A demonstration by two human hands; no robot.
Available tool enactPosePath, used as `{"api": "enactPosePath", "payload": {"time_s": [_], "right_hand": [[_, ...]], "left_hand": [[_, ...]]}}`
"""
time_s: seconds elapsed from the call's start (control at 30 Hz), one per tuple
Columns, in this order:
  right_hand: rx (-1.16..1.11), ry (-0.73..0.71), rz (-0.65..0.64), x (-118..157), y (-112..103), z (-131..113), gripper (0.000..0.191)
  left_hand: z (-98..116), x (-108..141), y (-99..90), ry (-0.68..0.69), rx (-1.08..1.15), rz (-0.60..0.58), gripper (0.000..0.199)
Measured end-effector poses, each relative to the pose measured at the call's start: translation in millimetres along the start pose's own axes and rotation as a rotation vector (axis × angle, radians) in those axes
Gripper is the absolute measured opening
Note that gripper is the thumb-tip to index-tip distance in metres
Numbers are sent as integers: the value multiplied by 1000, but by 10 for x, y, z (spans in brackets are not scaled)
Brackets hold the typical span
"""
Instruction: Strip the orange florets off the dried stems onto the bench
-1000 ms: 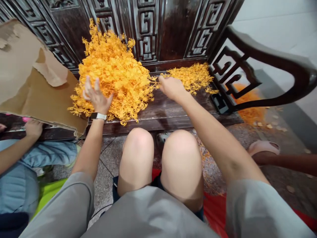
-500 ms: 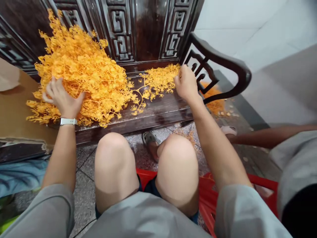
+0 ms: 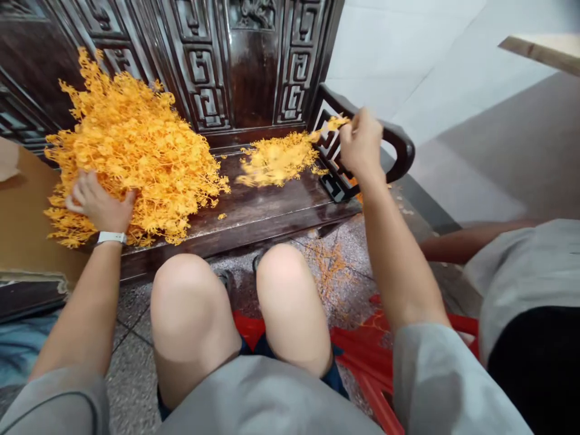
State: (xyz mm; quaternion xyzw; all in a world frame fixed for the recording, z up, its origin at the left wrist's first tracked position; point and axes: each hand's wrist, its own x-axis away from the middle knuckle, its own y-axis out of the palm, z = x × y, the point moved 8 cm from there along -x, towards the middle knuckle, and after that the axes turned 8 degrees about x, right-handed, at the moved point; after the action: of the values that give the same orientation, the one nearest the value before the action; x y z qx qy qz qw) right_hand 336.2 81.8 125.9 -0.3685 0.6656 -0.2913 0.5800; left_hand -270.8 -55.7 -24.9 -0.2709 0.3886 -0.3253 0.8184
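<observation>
A big heap of orange plastic sprigs (image 3: 149, 151) lies on the left part of a dark carved wooden bench (image 3: 254, 208). My left hand (image 3: 99, 202) rests against the heap's lower left side, fingers spread. Near the bench's armrest my right hand (image 3: 362, 142) is closed on the stem end of an orange sprig (image 3: 338, 123). That sprig trails left, blurred, towards a smaller orange bunch (image 3: 276, 158) on the bench seat.
A cardboard box (image 3: 31, 211) stands at the left. The curved armrest (image 3: 399, 151) rises beside my right hand. Orange scraps (image 3: 330, 269) litter the floor below the bench. Another person's arm and grey sleeve (image 3: 530, 266) are at the right, near a red stool (image 3: 371, 356).
My right hand has moved right relative to the bench, drawing the sprig away from the big heap. The view has shifted, and my left hand still touches the heap.
</observation>
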Motion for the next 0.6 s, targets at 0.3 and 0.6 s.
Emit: {"api": "enactPosePath", "payload": {"time_s": [0.3,0.6], "right_hand": [[-452,45,33,-182,-155,343,26],[-861,64,47,-158,-465,-180,21]], "left_hand": [[-33,5,123,-52,-117,-60,101],[686,241,-298,153,-2,110,93]]}}
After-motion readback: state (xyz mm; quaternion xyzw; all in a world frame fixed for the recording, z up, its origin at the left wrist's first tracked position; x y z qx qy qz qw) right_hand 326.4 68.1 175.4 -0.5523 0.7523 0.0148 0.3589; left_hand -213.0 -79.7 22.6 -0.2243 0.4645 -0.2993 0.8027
